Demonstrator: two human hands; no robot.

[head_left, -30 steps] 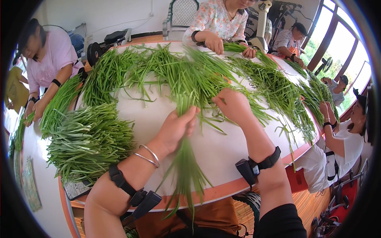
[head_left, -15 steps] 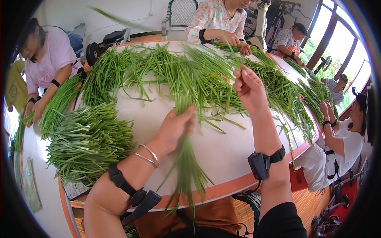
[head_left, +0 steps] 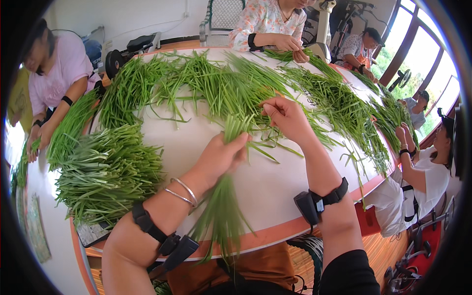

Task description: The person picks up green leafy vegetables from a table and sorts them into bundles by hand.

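Observation:
My left hand [head_left: 223, 156] is wrapped round a bunch of green chives [head_left: 221, 209], above the near part of the table. Their pale cut ends stick up over the fist, and the leaf tips fan out downward past the table edge. My right hand [head_left: 286, 117] is closed in a pinch just right of the bunch's top, apart from it. What lies between its fingertips, if anything, is too small to make out. Beyond both hands spreads a loose heap of chives [head_left: 206, 81]. To the left of my left arm lies a thick stack of lined-up chives [head_left: 105, 174].
The white table [head_left: 275, 196] has an orange-pink rim. More chives [head_left: 339, 108] run along its right side. Several people sit round it handling chives, one at the left [head_left: 64, 73], one at the far side [head_left: 268, 24]. A patterned chair [head_left: 221, 19] stands at the back.
My right hand has come down and left, closer to the bunch. A blurred leaf in the air at the upper left is gone from view. My left hand keeps its hold.

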